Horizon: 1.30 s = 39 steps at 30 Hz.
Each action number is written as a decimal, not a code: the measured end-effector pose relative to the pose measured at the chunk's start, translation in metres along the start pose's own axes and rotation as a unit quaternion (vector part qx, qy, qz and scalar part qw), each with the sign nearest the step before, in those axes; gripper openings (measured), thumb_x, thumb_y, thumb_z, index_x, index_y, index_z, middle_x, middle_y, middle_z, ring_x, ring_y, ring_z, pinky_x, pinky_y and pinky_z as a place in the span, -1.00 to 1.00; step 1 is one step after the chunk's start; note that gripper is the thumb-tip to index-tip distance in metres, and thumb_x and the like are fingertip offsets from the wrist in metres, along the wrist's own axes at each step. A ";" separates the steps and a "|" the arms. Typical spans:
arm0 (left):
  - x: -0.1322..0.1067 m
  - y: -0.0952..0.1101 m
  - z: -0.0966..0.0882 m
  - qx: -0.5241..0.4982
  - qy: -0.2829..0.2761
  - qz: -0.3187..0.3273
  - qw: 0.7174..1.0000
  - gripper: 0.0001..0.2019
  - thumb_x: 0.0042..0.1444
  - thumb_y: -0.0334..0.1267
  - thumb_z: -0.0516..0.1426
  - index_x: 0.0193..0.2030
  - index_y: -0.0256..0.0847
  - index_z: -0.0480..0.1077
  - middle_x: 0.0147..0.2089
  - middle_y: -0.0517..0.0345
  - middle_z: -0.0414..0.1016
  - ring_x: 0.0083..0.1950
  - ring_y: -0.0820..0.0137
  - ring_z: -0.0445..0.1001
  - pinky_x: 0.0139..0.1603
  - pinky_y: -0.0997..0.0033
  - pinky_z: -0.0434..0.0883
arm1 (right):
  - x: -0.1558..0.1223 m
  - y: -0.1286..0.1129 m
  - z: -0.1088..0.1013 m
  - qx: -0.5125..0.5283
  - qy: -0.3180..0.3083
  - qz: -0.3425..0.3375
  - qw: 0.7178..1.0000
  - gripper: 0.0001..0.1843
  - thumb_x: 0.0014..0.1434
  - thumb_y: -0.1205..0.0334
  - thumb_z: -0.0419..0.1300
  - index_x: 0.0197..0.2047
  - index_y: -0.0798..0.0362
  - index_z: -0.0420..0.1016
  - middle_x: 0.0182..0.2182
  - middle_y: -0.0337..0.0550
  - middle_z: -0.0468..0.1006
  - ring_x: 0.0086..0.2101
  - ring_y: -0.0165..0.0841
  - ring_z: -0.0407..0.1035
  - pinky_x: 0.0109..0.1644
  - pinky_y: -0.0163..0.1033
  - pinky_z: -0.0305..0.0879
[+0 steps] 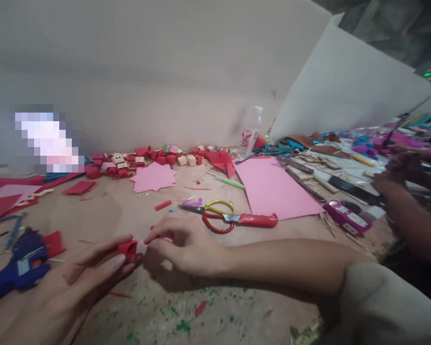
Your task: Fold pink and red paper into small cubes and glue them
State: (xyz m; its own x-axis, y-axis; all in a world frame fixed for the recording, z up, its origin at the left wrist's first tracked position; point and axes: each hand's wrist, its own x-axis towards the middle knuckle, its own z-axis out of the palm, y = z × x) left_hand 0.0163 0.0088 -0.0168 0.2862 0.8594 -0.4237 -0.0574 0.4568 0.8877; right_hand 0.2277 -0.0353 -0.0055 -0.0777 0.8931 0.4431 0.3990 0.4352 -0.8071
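Between the thumb and fingers of my left hand [89, 270] is a small red folded piece [128, 249], hollow at its end. My right hand [183, 247] pinches a small pale pink piece [141, 247] right beside the red one; whether the two touch I cannot tell. Beyond my right hand lie scissors [211, 214] with yellow and red handle loops, and a red-handled knife [255, 220] rests across them. A blue glue gun [21, 268] is left of my left hand.
Small red, pink and cream folded pieces [154, 158] line the back wall. Pink sheets [273, 187] and a clear bottle [250, 132] stand or lie right of centre. A purple box [346, 218] is farther right, near another person's arm [405, 206]. A blurred-out bright phone-like shape [46, 141] leans at left.
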 end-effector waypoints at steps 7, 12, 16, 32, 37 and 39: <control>-0.009 0.007 0.006 0.027 0.018 0.015 0.999 -0.37 -0.27 -0.11 0.54 0.01 -0.15 0.58 -0.09 0.02 0.71 -0.18 0.08 0.70 -0.39 0.35 0.67 | -0.001 -0.002 -0.001 0.022 0.002 0.003 1.000 -0.88 0.21 0.38 0.26 -0.24 0.02 0.62 -0.28 -0.19 0.66 -0.21 -0.34 0.49 0.00 -0.18 0.40; -0.015 0.009 0.011 0.041 0.010 0.074 0.996 -0.48 -0.16 -0.10 0.50 -0.04 -0.20 0.59 -0.25 0.09 0.68 -0.37 0.35 0.59 -0.43 0.47 0.59 | 0.000 -0.002 -0.002 0.026 0.007 0.008 1.000 -0.81 0.21 0.46 0.20 -0.25 0.04 0.64 -0.29 -0.18 0.62 -0.23 -0.35 0.48 -0.05 -0.20 0.40; -0.014 0.008 0.010 0.032 0.012 0.061 0.998 -0.51 -0.16 -0.12 0.51 -0.08 -0.19 0.58 -0.18 0.06 0.70 -0.28 0.32 0.64 -0.36 0.49 0.59 | 0.001 -0.004 -0.003 0.031 0.004 0.014 0.999 -0.80 0.23 0.45 0.20 -0.25 0.03 0.64 -0.30 -0.20 0.62 -0.23 -0.37 0.48 -0.05 -0.20 0.40; -0.005 0.007 0.009 -0.060 -0.077 0.099 0.990 -0.72 -0.02 -0.30 0.46 -0.17 -0.26 0.58 -0.19 0.07 0.68 -0.25 0.44 0.61 -0.16 0.49 0.58 | 0.003 -0.005 -0.004 0.017 -0.021 -0.037 0.999 -0.75 0.29 0.45 0.18 -0.19 -0.02 0.67 -0.23 -0.15 0.60 -0.20 -0.33 0.49 -0.10 -0.18 0.40; -0.006 0.008 0.009 -0.052 -0.072 0.090 0.992 -0.72 -0.04 -0.31 0.47 -0.18 -0.25 0.59 -0.17 0.08 0.68 -0.18 0.42 0.61 -0.12 0.46 0.60 | 0.001 -0.006 -0.004 -0.015 -0.029 -0.050 0.998 -0.73 0.26 0.49 0.18 -0.18 0.01 0.67 -0.21 -0.14 0.58 -0.18 -0.35 0.48 -0.09 -0.21 0.41; -0.007 0.008 0.009 -0.045 -0.070 0.087 0.993 -0.72 -0.04 -0.32 0.47 -0.18 -0.25 0.58 -0.17 0.09 0.68 -0.18 0.42 0.61 -0.13 0.48 0.60 | 0.001 -0.006 -0.004 -0.028 -0.030 -0.055 0.998 -0.74 0.26 0.50 0.18 -0.18 0.05 0.67 -0.22 -0.13 0.57 -0.19 -0.36 0.47 -0.10 -0.23 0.40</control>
State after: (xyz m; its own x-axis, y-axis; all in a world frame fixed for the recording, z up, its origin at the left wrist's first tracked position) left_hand 0.0228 0.0045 -0.0058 0.3946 0.8896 -0.2301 -0.2005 0.3277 0.9232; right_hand 0.2285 -0.0375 0.0018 -0.1766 0.8465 0.5023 0.4363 0.5247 -0.7309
